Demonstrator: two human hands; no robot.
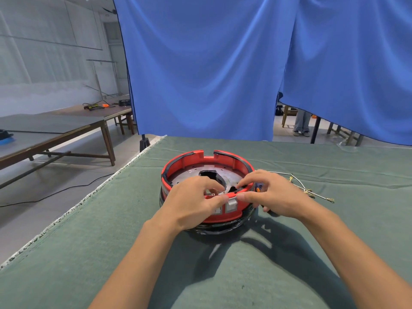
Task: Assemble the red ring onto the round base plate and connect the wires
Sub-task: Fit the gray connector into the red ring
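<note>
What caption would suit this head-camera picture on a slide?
Both hands, left and right, pinch the near rim of a red ring on a green-covered table, loose wires beside it.

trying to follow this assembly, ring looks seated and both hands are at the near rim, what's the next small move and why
Probably reach the right hand for the wires. The red ring already sits around the round base plate, with both hands pinching its near rim, left hand included, while the wires lie loose on the green cloth just right of it, unconnected.
</note>
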